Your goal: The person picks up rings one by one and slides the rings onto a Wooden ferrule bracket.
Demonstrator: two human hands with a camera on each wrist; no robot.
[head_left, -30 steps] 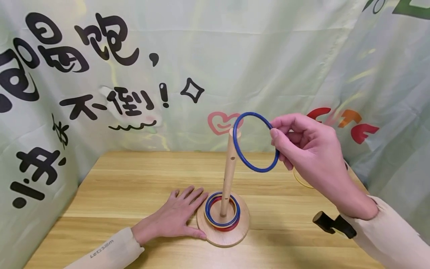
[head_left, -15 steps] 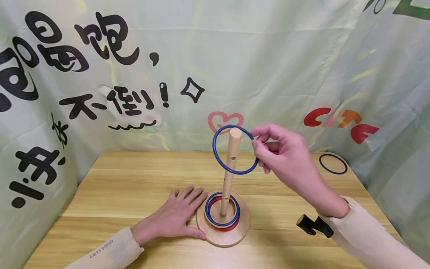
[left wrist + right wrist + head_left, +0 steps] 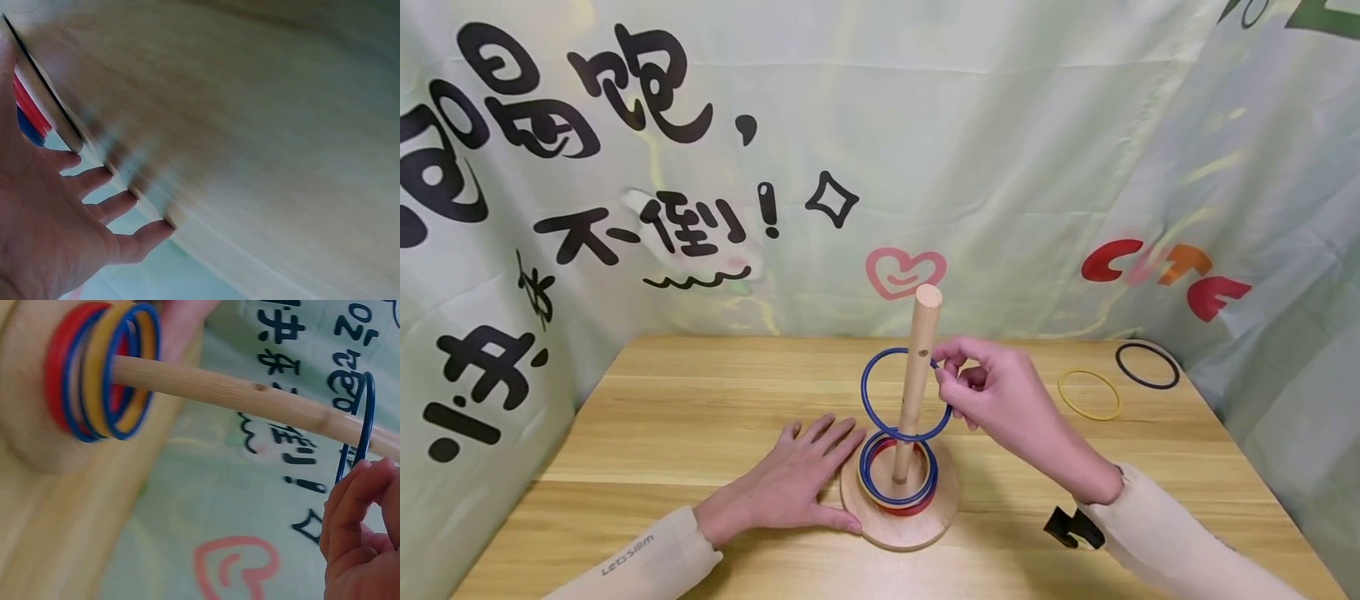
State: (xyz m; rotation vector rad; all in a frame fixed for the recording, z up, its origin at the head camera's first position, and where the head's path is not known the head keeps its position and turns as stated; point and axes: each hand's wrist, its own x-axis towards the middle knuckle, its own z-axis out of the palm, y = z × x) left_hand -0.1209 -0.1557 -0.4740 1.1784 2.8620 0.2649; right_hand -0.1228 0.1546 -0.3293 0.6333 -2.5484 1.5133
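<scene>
My right hand (image 3: 992, 383) pinches a blue ring (image 3: 863, 392) by its right side, thumb against forefinger. The ring circles the upright wooden peg (image 3: 917, 367), well below its top. In the right wrist view, the blue ring (image 3: 370, 412) loops about the peg (image 3: 219, 390) at a distance from the stack. Red, blue and yellow rings (image 3: 95, 375) lie stacked around the peg's foot on a round wooden base (image 3: 917, 533). My left hand (image 3: 790, 483) lies on the table with fingers spread, fingertips and thumb right at the base's left edge.
At the right of the table (image 3: 715, 417), a yellow ring (image 3: 1118, 400) and a dark blue ring (image 3: 1178, 375) lie flat. Behind the table hangs a pale printed curtain (image 3: 1000, 167). A black strap mount (image 3: 1075, 529) sits at the right cuff.
My right hand has moved left and down, bringing the blue ring from beside the peg's top to around its shaft. The left hand stays in place. The yellow ring is now uncovered.
</scene>
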